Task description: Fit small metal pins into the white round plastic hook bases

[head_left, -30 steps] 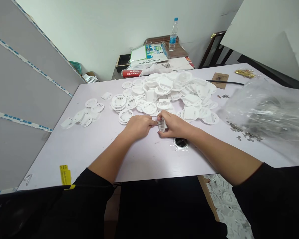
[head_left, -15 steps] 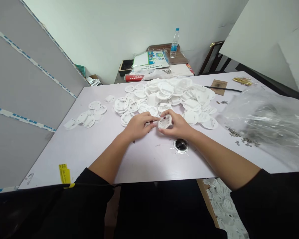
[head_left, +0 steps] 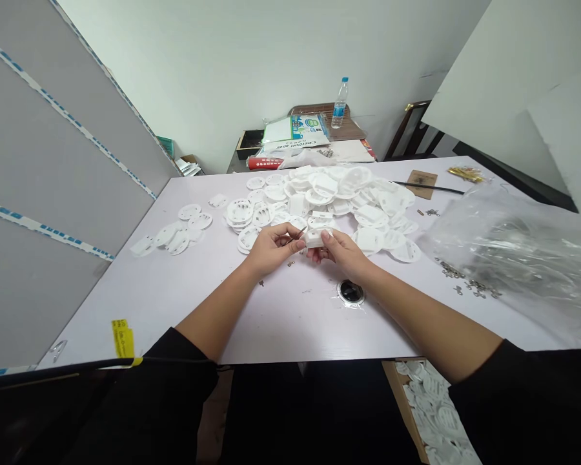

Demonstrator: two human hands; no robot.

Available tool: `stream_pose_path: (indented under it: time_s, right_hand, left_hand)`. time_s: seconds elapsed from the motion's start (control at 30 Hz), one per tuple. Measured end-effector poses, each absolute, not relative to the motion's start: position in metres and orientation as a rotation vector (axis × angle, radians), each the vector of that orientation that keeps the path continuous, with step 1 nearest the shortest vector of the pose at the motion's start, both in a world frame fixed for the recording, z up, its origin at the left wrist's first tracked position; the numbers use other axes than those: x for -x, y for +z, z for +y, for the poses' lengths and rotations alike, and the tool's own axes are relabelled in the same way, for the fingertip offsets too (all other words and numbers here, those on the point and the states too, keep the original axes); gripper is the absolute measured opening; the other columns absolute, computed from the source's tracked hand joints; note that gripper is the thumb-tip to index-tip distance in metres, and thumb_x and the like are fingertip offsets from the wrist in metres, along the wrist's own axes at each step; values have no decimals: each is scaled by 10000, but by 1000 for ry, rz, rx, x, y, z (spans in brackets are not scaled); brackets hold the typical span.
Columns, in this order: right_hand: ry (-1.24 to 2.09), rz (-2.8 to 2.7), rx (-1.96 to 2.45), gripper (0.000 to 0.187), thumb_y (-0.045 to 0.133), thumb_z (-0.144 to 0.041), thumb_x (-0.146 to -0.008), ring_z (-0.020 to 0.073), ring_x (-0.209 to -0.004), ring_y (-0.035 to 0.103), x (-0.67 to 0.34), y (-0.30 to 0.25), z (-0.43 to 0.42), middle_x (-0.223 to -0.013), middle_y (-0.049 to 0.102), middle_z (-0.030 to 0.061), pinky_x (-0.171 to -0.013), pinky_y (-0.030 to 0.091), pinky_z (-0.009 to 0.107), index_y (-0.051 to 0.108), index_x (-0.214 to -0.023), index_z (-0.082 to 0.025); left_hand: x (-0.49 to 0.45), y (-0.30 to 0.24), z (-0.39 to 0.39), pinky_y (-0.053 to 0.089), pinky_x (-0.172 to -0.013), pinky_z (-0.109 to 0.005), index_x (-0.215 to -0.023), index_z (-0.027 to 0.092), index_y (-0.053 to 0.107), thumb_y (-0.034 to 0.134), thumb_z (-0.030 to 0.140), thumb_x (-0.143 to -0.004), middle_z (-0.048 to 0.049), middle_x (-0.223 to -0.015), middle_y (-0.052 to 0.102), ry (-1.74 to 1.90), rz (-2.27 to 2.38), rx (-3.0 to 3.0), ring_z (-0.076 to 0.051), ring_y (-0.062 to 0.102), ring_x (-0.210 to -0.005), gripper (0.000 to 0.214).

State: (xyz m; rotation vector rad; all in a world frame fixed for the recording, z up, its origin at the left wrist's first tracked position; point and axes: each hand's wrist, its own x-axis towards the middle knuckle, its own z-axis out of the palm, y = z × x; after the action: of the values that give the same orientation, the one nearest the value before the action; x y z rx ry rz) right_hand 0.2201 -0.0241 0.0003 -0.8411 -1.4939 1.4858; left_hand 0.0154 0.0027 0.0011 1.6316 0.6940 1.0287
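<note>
1. The person sits at a long pale counter (head_left: 174, 303) and both forearms reach forward, with black sleeves at the elbows. The two hands work close together, near the middle of the counter.
2. The right hand (head_left: 339, 253) is closed around a white plastic piece (head_left: 315, 239), and its fingers grip this piece from the side. The piece is small and square in shape, and it is held above the counter, not lying on it.
3. The left hand (head_left: 271, 248) is half closed, just beside the white plastic piece. Its fingertips seem to pinch a thin metal piece (head_left: 297, 236), but this is too small to tell exactly what it is.
4. Just behind the hands lies a large pile of white plastic discs (head_left: 319, 197), and a smaller group of white discs (head_left: 179, 234) lies to the left.
5. To the right is a transparent plastic bag (head_left: 508, 258) with metal parts inside, and small metal parts (head_left: 465, 279) are scattered beside it.
6. In front of the right hand sits a round black object (head_left: 351, 292) under tape. Below the counter's near edge, a cardboard box (head_left: 397, 394) holds more white discs (head_left: 433, 400).
</note>
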Motion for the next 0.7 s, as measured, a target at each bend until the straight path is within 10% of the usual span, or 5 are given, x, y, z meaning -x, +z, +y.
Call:
stream_pose_path:
  time_s: [0.33, 0.7]
  right_hand:
    - [1394, -1498, 865, 573, 538, -716, -902, 134, -538, 559, -217, -5, -29, -601, 617, 45, -535, 442, 272, 579, -800, -153]
    - [1272, -1488, 935, 511, 623, -645, -885, 129, -567, 591, -212, -8, -32, -653, 664, 60, -553, 477, 263, 621, -786, -144]
  left_hand:
    - [-14, 7, -2, 361, -455, -192, -730, 111, 643, 926, 327, -583, -6, -632, 585, 952, 736, -1489, -60, 470, -516, 385]
    - [-11, 4, -2, 358, -510, -213, -736, 125, 615, 840, 323, -668, -3, -652, 592, 1015, 830, -1639, -65, 453, -536, 307]
